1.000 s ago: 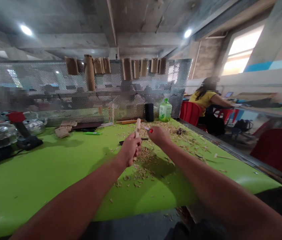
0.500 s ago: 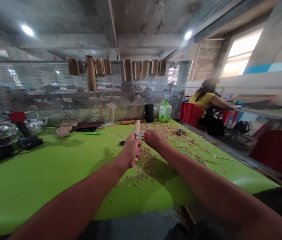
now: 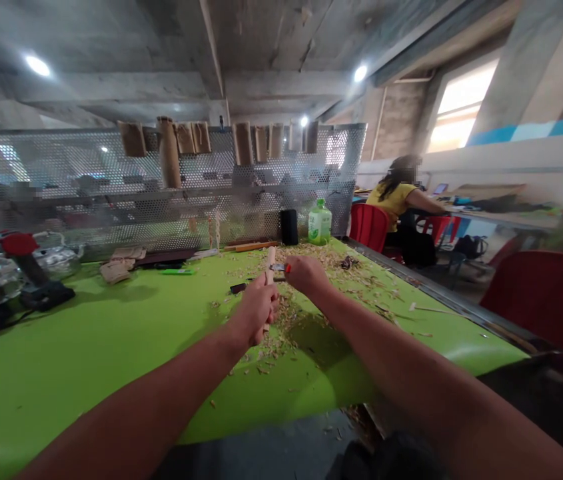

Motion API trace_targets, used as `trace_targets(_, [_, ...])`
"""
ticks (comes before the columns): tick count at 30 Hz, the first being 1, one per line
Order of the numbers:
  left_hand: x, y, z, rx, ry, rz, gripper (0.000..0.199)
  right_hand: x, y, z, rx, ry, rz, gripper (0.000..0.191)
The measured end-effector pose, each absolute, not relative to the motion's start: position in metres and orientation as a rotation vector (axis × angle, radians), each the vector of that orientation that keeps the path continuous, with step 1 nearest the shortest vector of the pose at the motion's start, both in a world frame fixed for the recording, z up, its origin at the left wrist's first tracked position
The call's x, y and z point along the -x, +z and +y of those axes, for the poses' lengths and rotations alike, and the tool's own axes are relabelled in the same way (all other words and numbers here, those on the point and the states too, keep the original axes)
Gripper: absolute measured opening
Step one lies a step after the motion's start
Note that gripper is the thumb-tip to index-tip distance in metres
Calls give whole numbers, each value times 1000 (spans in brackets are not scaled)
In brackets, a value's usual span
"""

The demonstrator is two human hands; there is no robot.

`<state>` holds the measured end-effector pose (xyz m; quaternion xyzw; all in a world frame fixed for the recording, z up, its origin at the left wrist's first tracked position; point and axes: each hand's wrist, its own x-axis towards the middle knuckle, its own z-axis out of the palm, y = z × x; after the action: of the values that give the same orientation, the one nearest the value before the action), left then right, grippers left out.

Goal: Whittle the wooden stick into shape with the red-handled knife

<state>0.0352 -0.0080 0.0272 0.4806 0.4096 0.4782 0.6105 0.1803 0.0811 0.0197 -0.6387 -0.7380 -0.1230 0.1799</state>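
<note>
1. Because the wooden stick (image 3: 272, 256) looks slim and dry, we judge it light, stiff and hardly slippery, best held low, clear of the knife (image 3: 280, 267).
2. Our left hand (image 3: 255, 305) is closed around its lower part; the top stands above the fist.
3. Our right hand (image 3: 306, 274) is curled around the knife, whose blade seems to touch the stick.
4. We have the stick above the desk (image 3: 126, 333), between its near and far edges.
</note>
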Motion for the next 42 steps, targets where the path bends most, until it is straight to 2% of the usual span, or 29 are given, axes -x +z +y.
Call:
trace_targets(6, [-35,29,-15,-1112,1055,960,27,-185,21,87,1810,-354,-2049,33])
trace_targets(12, [-54,14,-46,-1195,781,743,37,-250,33,108,2202,68,-1497,39])
trace_targets(15, [-51,13,-37,-1206,852,689,32,-268,34,116,2202,61,-1387,39])
trace_targets(18, [-35,17,-8,-1119,1018,726,16,-246,31,114,2077,-17,-1501,38])
trace_targets(24, [-21,15,26,-1023,1136,653,22,-193,22,93,1921,-176,-1800,34])
trace_targets(34, [-22,11,30,-1095,1199,603,19,-171,19,72,1790,-306,-2119,32])
trace_targets(42, [-31,20,17,-1122,1240,790,14,-169,20,71,1821,-332,-2141,31])
